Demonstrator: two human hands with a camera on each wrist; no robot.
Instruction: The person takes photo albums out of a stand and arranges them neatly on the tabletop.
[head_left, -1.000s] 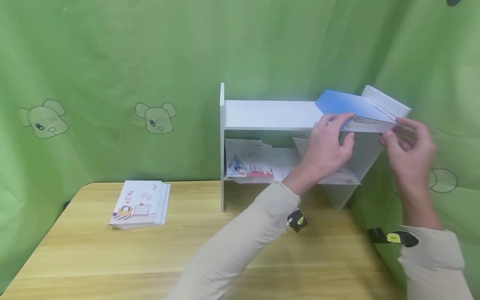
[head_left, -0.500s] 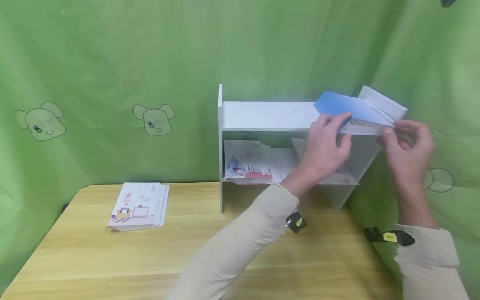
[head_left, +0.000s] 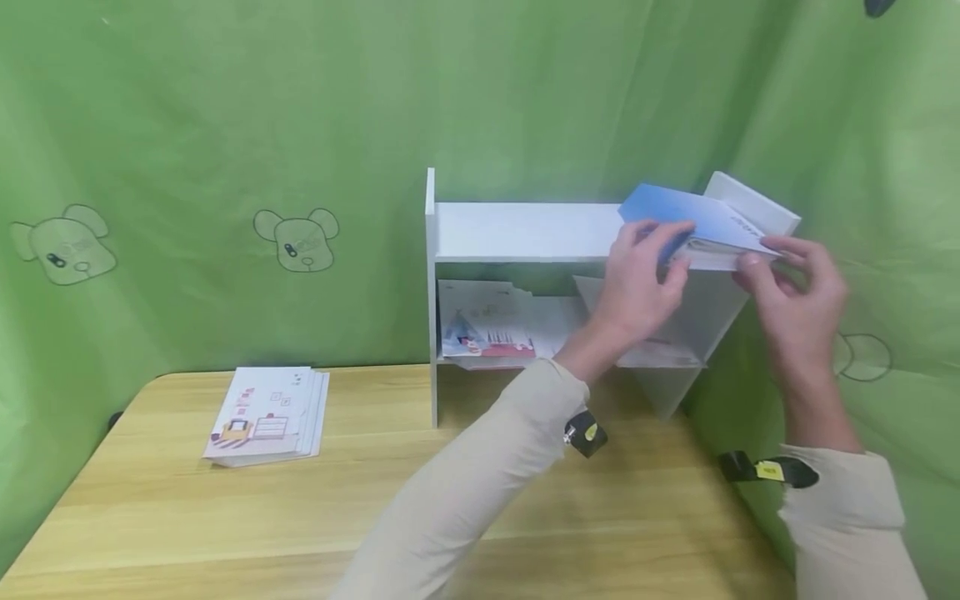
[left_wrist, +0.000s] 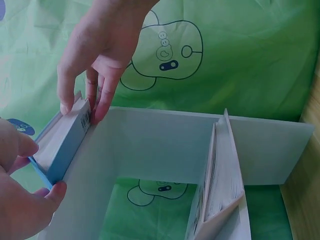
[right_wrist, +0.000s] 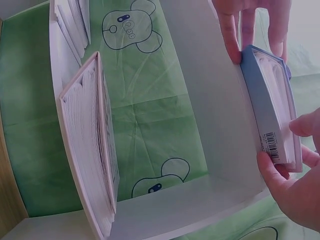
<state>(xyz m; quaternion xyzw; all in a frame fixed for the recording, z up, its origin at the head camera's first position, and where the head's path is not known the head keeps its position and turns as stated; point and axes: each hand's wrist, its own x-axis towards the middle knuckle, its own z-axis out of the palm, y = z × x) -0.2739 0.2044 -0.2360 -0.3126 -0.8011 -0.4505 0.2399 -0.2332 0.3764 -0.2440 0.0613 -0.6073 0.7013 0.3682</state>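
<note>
A thick blue book [head_left: 678,210] lies tilted at the right end of the top board of a white desk bookshelf [head_left: 525,229]. My left hand [head_left: 637,279] pinches its left end, with fingers on the cover and the thumb below. At the other end my right hand [head_left: 801,304] grips the corner between thumb and fingers. The left wrist view shows the book's white page block between the left hand [left_wrist: 25,185] and the right hand [left_wrist: 102,60]. A barcode on the blue spine [right_wrist: 265,127] sits near my right hand in the right wrist view.
Illustrated books [head_left: 487,325] lean on the lower shelf at its left, and another book [head_left: 588,292] tilts behind my left forearm. A stack of white illustrated books [head_left: 262,412] lies on the wooden table [head_left: 375,492] at left. Green curtain [head_left: 337,100] hangs behind.
The head view has turned slightly, so everything sits a little further left in it. Both hands keep hold of the blue book, which stays at the shelf's right end.
</note>
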